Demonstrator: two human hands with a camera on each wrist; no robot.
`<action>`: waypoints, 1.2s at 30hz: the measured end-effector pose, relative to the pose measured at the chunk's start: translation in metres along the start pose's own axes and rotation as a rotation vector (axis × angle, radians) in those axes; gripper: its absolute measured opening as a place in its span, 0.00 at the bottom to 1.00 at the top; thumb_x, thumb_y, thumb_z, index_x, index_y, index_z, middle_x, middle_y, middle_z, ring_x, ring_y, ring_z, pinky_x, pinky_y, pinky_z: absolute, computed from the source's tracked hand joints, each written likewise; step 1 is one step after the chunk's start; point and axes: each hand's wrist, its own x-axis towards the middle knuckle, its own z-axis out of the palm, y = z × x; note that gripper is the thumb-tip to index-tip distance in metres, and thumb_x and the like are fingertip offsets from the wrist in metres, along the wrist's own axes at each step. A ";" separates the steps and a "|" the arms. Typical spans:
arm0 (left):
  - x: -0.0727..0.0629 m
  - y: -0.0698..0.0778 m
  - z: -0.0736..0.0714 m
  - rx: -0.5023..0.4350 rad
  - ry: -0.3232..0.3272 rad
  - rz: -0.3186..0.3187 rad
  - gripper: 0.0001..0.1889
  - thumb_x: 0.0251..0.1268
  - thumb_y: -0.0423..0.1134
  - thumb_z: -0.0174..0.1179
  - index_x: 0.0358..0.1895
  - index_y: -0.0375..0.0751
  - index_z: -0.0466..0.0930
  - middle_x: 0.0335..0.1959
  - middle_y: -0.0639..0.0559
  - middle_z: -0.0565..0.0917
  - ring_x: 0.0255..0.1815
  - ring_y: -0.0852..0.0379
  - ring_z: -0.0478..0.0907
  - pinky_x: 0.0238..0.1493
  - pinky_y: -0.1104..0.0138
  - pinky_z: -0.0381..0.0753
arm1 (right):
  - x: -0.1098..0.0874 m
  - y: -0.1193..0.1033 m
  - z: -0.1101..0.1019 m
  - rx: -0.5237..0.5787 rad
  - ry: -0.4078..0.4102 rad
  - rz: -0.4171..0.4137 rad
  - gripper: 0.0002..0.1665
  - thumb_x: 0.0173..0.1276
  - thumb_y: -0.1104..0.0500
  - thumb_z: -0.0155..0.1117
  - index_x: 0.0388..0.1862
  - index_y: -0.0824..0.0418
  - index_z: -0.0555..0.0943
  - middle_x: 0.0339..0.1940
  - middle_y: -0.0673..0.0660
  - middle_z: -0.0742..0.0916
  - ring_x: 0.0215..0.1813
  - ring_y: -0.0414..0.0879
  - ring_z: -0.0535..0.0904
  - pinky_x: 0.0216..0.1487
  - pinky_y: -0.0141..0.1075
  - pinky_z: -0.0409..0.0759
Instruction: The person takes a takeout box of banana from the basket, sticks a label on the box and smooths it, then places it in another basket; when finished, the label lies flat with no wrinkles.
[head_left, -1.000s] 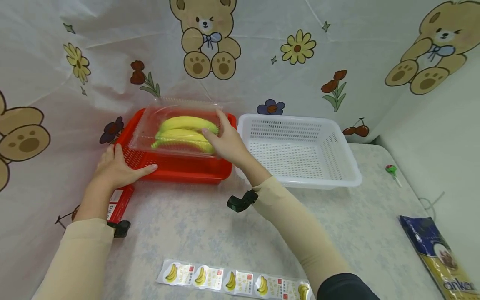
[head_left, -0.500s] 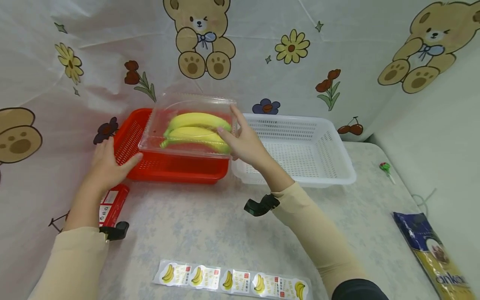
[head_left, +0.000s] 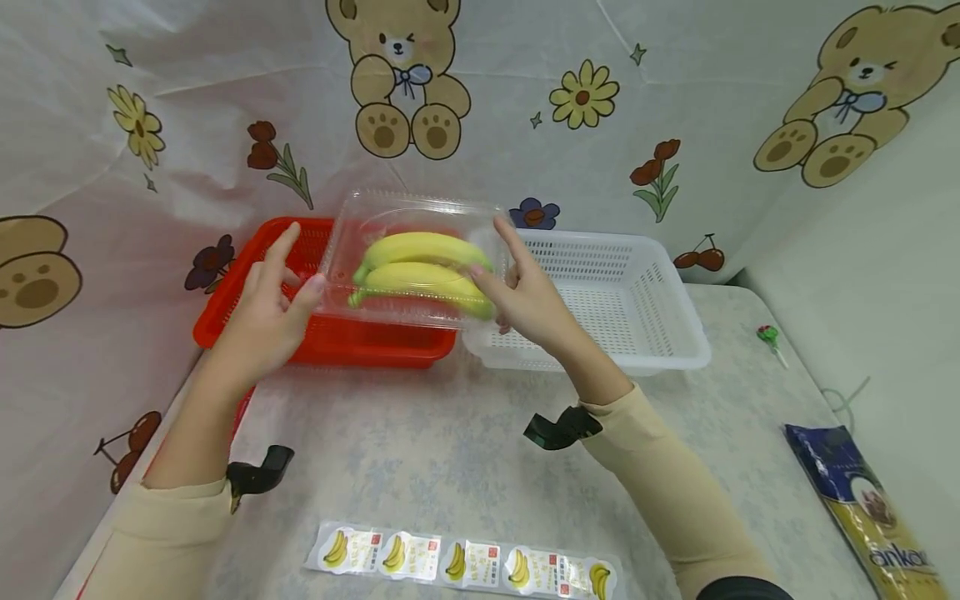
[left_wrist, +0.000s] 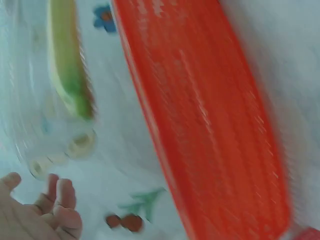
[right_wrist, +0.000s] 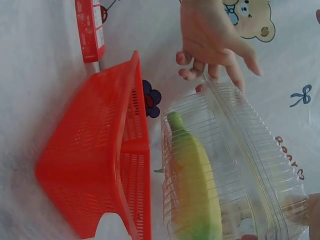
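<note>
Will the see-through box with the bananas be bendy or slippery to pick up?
The clear plastic box probably bends slightly, since its ribbed walls look thin. Its shiny surface might be slippery. The bananas have space around them, so they could slide if it tilts.

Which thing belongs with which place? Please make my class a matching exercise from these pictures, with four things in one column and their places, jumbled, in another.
Things
1. White perforated plastic basket
2. Clear ridged plastic box
3. Two curved yellow bananas
4. Long strip of white banana-print labels

Places
A. Gripped by the person's right hand
B. Flat on the pale patterned table, near the bottom edge of the head view
C. Inside the clear box
D. Just right of the red perforated plastic basket

Right pairs: 1-D, 2-A, 3-C, 4-B
</note>
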 end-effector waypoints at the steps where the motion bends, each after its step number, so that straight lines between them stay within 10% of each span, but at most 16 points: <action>1: 0.000 0.006 0.003 0.006 -0.018 0.008 0.39 0.74 0.63 0.45 0.79 0.74 0.31 0.60 0.36 0.64 0.43 0.45 0.67 0.34 0.58 0.75 | -0.003 0.000 -0.001 0.001 -0.003 -0.005 0.45 0.72 0.43 0.61 0.80 0.31 0.48 0.20 0.60 0.71 0.19 0.56 0.75 0.26 0.44 0.82; 8: -0.007 0.027 0.012 0.072 -0.109 -0.017 0.45 0.67 0.68 0.51 0.76 0.80 0.26 0.63 0.37 0.64 0.57 0.39 0.68 0.42 0.41 0.83 | -0.022 -0.001 -0.009 -0.013 -0.006 0.008 0.44 0.72 0.41 0.60 0.78 0.28 0.48 0.27 0.60 0.71 0.20 0.55 0.76 0.25 0.45 0.81; 15: -0.009 0.030 0.020 -0.062 -0.178 0.037 0.47 0.67 0.63 0.55 0.75 0.81 0.27 0.81 0.49 0.47 0.77 0.35 0.54 0.57 0.33 0.72 | -0.040 -0.002 -0.017 -0.033 -0.005 0.020 0.44 0.72 0.41 0.60 0.78 0.25 0.47 0.33 0.60 0.70 0.21 0.54 0.76 0.25 0.44 0.82; 36: -0.040 0.049 0.046 -0.167 -0.196 0.106 0.53 0.62 0.58 0.64 0.76 0.82 0.28 0.82 0.59 0.45 0.78 0.35 0.55 0.56 0.32 0.72 | -0.098 -0.002 -0.033 -0.072 -0.018 0.069 0.52 0.69 0.46 0.67 0.78 0.23 0.43 0.35 0.60 0.70 0.18 0.50 0.72 0.22 0.39 0.78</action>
